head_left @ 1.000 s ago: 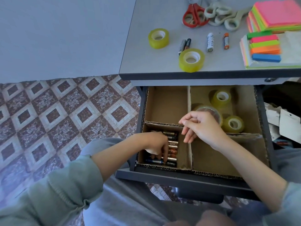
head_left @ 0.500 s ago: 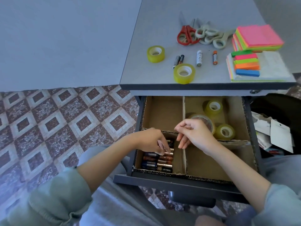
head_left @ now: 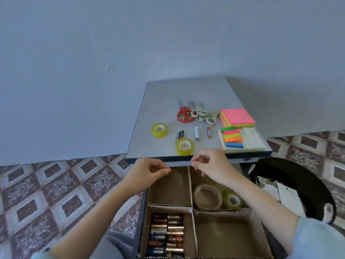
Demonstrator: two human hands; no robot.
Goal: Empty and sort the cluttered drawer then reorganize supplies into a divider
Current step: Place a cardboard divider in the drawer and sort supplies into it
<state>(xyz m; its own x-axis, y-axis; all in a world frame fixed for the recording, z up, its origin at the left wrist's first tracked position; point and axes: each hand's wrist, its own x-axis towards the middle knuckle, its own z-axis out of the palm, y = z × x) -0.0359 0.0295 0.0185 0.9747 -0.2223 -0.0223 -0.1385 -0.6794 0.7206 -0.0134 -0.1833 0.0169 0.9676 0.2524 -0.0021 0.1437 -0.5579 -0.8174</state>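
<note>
The open drawer holds a cardboard divider (head_left: 190, 186) with four compartments. Several batteries (head_left: 166, 234) lie stacked in the front left one. Tape rolls (head_left: 207, 197) sit in the back right one. The other two hold nothing. My left hand (head_left: 149, 171) and my right hand (head_left: 211, 164) hover above the drawer's back edge, just below the table's front edge, fingers loosely curled, holding nothing. On the table (head_left: 164, 94) lie two yellow tape rolls (head_left: 184, 146), loose batteries (head_left: 197, 133), scissors (head_left: 183, 114) and sticky notes (head_left: 238, 117).
A black bin (head_left: 298, 176) with paper scraps stands right of the drawer. Patterned floor tiles (head_left: 56, 193) spread to the left, and a plain wall rises behind the table.
Both hands have lifted out of the drawer toward the table edge; the left hand left the battery compartment. The camera has tilted up.
</note>
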